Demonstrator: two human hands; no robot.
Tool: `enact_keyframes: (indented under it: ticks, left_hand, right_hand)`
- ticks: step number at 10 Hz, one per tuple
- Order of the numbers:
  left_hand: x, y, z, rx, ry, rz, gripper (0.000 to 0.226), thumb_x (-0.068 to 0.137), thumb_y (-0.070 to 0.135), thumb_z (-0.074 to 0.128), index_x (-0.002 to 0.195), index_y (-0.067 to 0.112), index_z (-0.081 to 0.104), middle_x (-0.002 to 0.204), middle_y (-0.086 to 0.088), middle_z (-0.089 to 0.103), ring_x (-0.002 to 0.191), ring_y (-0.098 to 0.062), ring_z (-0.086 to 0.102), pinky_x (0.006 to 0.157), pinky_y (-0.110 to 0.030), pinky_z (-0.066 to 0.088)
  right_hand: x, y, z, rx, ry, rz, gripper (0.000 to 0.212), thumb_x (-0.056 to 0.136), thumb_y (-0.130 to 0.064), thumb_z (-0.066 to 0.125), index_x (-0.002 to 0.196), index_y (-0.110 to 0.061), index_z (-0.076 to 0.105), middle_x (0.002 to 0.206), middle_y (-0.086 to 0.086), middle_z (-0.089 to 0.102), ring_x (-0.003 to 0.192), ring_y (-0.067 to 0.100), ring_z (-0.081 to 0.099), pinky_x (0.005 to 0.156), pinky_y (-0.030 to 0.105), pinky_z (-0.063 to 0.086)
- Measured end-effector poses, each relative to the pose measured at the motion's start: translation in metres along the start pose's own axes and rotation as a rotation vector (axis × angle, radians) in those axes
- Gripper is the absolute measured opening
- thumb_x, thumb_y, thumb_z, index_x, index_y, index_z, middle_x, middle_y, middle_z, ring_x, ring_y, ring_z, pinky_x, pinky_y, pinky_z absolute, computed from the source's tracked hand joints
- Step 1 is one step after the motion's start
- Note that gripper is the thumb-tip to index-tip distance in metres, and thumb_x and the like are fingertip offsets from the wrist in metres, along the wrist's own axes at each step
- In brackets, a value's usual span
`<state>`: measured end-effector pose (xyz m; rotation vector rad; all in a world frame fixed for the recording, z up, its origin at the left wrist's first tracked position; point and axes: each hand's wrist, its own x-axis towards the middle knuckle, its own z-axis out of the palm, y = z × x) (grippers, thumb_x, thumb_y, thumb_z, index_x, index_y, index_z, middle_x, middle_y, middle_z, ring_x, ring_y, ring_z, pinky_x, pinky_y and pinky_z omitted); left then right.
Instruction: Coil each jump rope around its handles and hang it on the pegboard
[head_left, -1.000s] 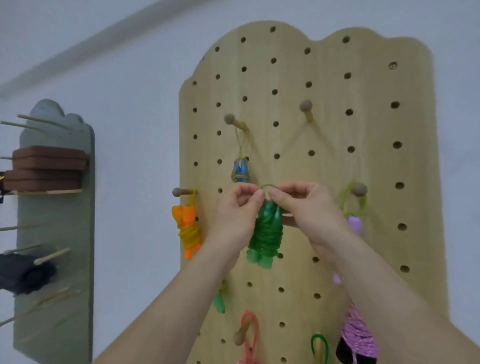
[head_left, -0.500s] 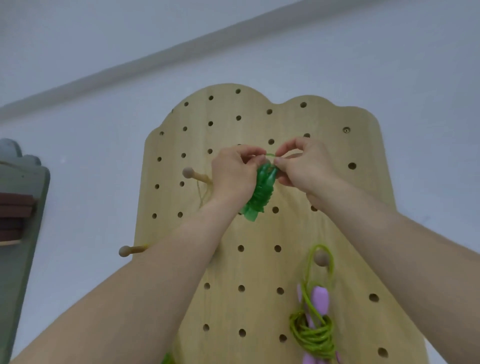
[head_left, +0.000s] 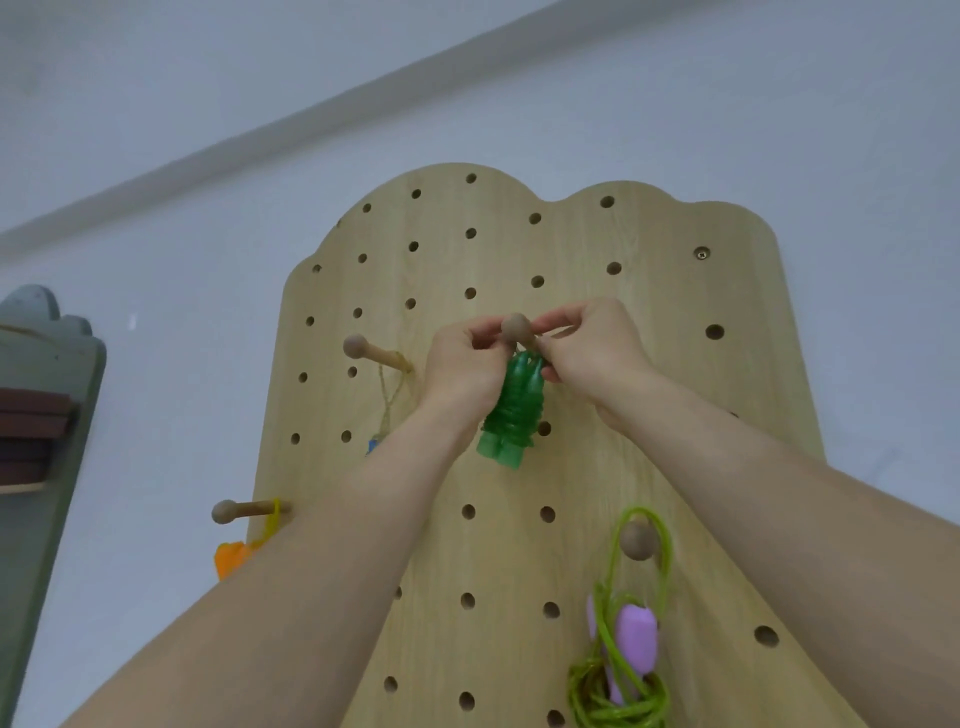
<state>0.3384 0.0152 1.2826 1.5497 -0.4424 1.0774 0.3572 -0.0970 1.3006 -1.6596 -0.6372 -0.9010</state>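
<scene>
Two hands are meeting at a round-headed wooden peg (head_left: 517, 328) near the middle of the pegboard (head_left: 675, 312). The left hand (head_left: 462, 371) and the right hand (head_left: 595, 356) are each pinching the top of the green jump rope (head_left: 511, 415), fingers curled, one on either side of the peg head. The rope, coiled tightly around its paired translucent handles, is hanging upright just beneath the peg, in front of the board. Its top loop is lying hidden behind fingers and peg head, so whether it is sitting on the peg cannot be told. Lower right, a lime rope (head_left: 618, 691) with purple handles is hanging from a second peg (head_left: 638, 540). At left, a third peg (head_left: 358, 347) is carrying a twine-hung blue bundle (head_left: 372, 446), mostly hidden by the forearm. Below it, a fourth peg (head_left: 226, 512) is carrying an orange bundle (head_left: 231, 558).
</scene>
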Motion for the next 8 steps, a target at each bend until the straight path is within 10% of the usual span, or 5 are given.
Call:
enact_keyframes:
  ticks: [4, 6, 8]
  left_hand:
    - [-0.002, -0.001, -0.002, -0.242, 0.051, 0.073, 0.017, 0.089, 0.015, 0.066, 0.103, 0.011, 0.073, 0.091, -0.001, 0.075, 0.089, -0.013, 0.071, 0.084, -0.031, 0.057]
    - [-0.007, 0.008, -0.006, -0.254, 0.036, 0.016, 0.014, 0.088, 0.014, 0.067, 0.101, 0.013, 0.072, 0.085, -0.002, 0.075, 0.082, -0.015, 0.072, 0.080, -0.031, 0.059]
    - [-0.014, 0.013, -0.019, -0.111, 0.033, -0.007, 0.020, 0.095, 0.024, 0.058, 0.113, 0.022, 0.067, 0.103, 0.003, 0.070, 0.091, -0.010, 0.068, 0.076, -0.029, 0.060]
  right_hand:
    - [0.009, 0.016, 0.003, -0.101, -0.013, -0.051, 0.015, 0.094, -0.009, 0.062, 0.092, -0.021, 0.053, 0.094, 0.007, 0.066, 0.064, 0.016, 0.071, 0.047, 0.019, 0.053]
    - [0.009, 0.018, -0.001, -0.106, -0.074, 0.022, 0.007, 0.094, -0.019, 0.062, 0.098, -0.018, 0.056, 0.097, 0.007, 0.068, 0.074, 0.021, 0.072, 0.065, 0.036, 0.062]
    - [-0.013, 0.006, -0.025, -0.016, -0.065, 0.027, 0.019, 0.095, -0.018, 0.058, 0.114, -0.020, 0.057, 0.102, 0.003, 0.064, 0.086, 0.015, 0.067, 0.053, 0.024, 0.057]
